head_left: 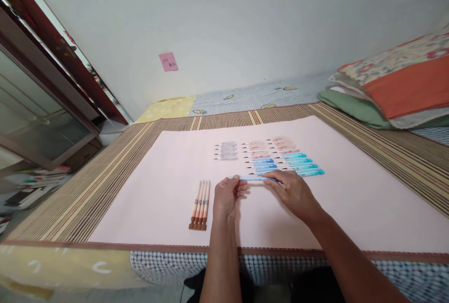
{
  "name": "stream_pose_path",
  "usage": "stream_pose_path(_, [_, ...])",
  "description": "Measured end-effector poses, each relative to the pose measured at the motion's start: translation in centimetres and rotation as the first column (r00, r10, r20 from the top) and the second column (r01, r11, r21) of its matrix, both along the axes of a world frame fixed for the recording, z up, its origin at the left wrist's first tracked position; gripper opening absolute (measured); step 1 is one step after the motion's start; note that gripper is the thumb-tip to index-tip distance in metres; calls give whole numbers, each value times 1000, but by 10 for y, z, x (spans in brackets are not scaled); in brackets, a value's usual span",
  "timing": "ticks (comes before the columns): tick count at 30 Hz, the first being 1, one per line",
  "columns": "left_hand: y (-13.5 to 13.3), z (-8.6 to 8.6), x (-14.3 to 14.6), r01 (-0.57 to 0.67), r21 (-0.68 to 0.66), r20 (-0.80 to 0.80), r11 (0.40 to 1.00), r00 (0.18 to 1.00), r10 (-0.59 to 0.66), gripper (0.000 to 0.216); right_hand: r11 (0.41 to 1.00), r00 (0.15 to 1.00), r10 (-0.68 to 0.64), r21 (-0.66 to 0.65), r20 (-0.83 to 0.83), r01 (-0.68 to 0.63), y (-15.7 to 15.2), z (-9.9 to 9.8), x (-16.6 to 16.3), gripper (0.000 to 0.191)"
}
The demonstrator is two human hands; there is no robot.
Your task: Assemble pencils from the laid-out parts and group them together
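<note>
Both my hands hold one light blue pen [253,178] level above a pale pink sheet [147,200]. My left hand [226,196] pinches its left end with curled fingers. My right hand [292,191] grips its right end. Just beyond the pen lie rows of pens: several clear ones [226,151], several pink ones [270,147] and several blue ones [294,162]. Left of my left hand several orange-brown pens [200,205] lie side by side, pointing away from me.
The pink sheet lies on a striped woven mat [87,186] on a bed. Folded quilts and a pillow [396,83] are stacked at the right. A pink sticky note [168,61] is on the wall. A glass-fronted cabinet [38,102] stands at the left.
</note>
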State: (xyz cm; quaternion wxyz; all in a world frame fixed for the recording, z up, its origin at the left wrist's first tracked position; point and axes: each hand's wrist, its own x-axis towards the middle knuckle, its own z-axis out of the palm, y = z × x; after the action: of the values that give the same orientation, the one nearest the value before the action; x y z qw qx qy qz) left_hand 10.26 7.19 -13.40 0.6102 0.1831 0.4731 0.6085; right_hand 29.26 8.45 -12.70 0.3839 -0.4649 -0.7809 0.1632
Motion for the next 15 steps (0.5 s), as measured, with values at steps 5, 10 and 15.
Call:
stream_pose_path(5, [2,-7,-1,-11,-22,-63,1000,998,9,32,995,996,62,70,58,-66,-4,2,-6,16])
stream_pose_path(10, [1,-6,-2,-11,-14,-47,1000,999,10,28,993,991,61,89,121,-72,-5,0,-7,19])
stream_pose_path(15, [-2,-2,-5,83,32,116,996,990,-86,25,991,992,85,-113,94,-74,-3,0,-4,27])
